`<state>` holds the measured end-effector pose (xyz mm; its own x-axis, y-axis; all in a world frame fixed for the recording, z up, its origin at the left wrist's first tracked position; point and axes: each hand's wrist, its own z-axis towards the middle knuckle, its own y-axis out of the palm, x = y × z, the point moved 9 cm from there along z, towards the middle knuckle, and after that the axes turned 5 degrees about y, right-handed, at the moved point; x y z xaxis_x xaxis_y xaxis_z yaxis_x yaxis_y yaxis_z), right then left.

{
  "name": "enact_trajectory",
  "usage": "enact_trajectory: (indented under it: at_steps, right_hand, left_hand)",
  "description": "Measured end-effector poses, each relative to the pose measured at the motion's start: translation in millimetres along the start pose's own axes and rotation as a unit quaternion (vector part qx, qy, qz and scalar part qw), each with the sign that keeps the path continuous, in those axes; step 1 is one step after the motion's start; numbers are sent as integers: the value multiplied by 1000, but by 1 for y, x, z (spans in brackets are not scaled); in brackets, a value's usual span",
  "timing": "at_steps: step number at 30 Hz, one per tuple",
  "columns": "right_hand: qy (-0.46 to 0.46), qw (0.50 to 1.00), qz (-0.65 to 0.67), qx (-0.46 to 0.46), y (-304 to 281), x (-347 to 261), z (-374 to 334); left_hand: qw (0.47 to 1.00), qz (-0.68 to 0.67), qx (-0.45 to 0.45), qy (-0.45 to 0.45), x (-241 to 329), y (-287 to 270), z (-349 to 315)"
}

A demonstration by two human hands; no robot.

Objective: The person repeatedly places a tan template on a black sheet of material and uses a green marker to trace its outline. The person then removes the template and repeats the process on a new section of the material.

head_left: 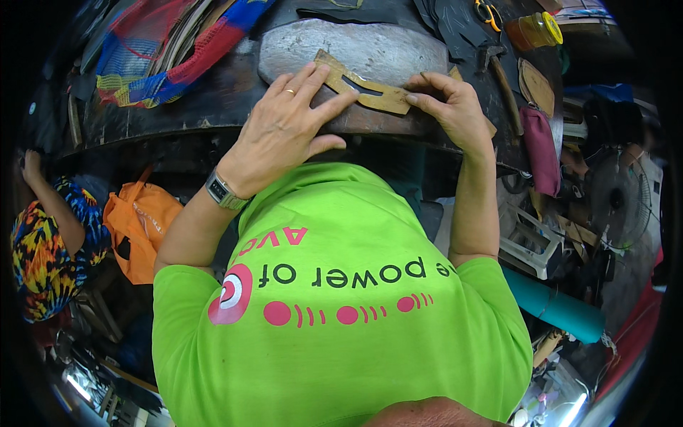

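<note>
A tan, flat, bent pattern piece with a long slot cut through it lies on a worn grey slab at the table's near edge. Spread across its left end are the outstretched fingers of my left hand, the index fingertip by the slot. At its right end my right hand has thumb and index finger closed in a pinch on the edge. Another tan piece shows partly behind my right hand; its shape is mostly hidden.
Right of the slab lie a hammer, orange-handled scissors, a yellow-lidded jar and a magenta pouch. Black sheet pieces lie at the back. A colourful mesh bag sits left. Another person is far left.
</note>
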<state>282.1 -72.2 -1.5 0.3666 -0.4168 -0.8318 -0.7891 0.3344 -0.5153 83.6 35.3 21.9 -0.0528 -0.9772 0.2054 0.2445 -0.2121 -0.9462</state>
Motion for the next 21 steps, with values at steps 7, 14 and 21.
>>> enact_trajectory:
  at_steps: [7, 14, 21]
  right_hand:
    - [4, 999, -46, 24, 3, 1, -1]
    - [-11, 998, -56, 40, 5, -3, -4]
    - [-16, 998, -50, 38, 4, -2, -4]
  left_hand:
    - [998, 16, -48, -27, 14, 11, 1]
    - [998, -21, -43, -46, 16, 8, 2]
    - [997, -12, -58, -45, 17, 10, 3]
